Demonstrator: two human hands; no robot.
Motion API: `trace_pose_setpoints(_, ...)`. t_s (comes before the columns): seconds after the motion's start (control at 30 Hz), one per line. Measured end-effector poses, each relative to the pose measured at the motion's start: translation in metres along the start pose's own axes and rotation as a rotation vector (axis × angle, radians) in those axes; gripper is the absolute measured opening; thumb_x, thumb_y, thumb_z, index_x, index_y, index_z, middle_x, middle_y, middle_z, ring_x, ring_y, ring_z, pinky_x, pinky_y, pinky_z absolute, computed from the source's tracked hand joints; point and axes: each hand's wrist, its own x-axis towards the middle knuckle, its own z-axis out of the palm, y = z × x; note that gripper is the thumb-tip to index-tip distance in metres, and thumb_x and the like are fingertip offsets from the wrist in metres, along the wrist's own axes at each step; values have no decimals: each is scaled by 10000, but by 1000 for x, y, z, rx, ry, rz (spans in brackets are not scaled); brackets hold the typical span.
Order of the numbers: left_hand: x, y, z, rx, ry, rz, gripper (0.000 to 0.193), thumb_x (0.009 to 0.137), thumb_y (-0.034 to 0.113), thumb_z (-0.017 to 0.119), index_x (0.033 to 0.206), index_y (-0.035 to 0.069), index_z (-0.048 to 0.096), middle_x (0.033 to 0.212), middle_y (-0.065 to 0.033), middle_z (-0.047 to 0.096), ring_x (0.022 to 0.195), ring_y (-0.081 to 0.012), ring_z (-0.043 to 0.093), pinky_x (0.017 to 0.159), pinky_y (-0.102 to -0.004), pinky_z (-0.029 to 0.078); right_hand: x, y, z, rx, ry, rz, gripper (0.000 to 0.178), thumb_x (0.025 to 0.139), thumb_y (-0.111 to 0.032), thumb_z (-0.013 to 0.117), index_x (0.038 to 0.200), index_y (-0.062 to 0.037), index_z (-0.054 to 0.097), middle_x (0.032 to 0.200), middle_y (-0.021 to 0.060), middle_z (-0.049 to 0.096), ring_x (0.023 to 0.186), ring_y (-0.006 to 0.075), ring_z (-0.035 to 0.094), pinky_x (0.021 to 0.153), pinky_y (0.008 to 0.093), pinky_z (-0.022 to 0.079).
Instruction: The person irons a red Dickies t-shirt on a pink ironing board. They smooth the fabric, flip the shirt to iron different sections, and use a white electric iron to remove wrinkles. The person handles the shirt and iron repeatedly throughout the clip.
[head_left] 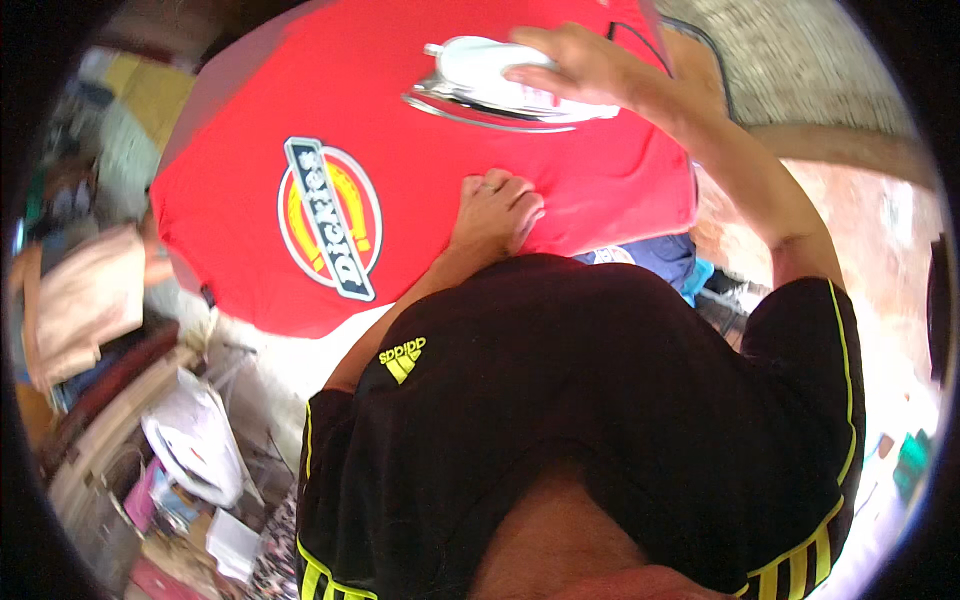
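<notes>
A red shirt with a round yellow-and-white printed emblem lies spread out in front of me. My right hand is closed around the handle of a white clothes iron. The iron is over the far part of the shirt, its metal soleplate edge slightly blurred; I cannot tell whether it touches the cloth. My left hand rests on the shirt close to its near edge, right of the emblem. Its fingers are curled and pressed together, and whether cloth is pinched in them is hidden.
The iron's dark cord runs off behind my right wrist. Dark blue folded cloth lies beneath the shirt's near right edge. At the left are a brown paper-like bag and a white plastic bag among clutter.
</notes>
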Motion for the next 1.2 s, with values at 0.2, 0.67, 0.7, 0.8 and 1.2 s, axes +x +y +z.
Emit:
trace_pose_setpoints(0.2,38,-38,-27,75,-83,-15,338,865,231,673,1175,107,626,1250,-91,534,1150,-305,502,907,-495,391,-45,17,-24,126,34,374,480,977,-442,559,1179,-8,571,932,226,647,863,382,626,778,446,491)
trace_pose_setpoints(0.67,347,-120,81,372,29,63,609,931,505,563,1318,35,531,1381,-226,471,1249,-433,454,958,-585,408,-275,-127,35,287,378,979,394,840,-329,745,1036,-17,605,751,200,660,694,380,702,586,410,547)
trace_pose_setpoints(0.7,358,-116,77,331,7,14,684,897,498,611,1338,-11,492,1390,-268,446,1266,-454,429,992,-584,387,-275,-128,40,250,370,963,390,836,-327,747,1036,-24,606,771,205,657,702,390,697,588,412,547)
trace_pose_setpoints(0.8,374,-135,88,322,172,-3,652,846,451,695,1243,-43,544,1302,-293,503,1206,-459,472,977,-554,408,-271,-120,43,229,363,1016,417,818,-311,762,1062,-22,586,806,226,656,712,408,689,590,434,550)
trace_pose_setpoints(1.2,426,-197,96,-155,247,297,206,917,192,626,840,6,581,809,-234,610,771,-424,598,688,-455,471,-175,62,-30,-161,596,689,297,927,-203,656,1132,3,601,759,216,668,648,395,669,601,411,533)
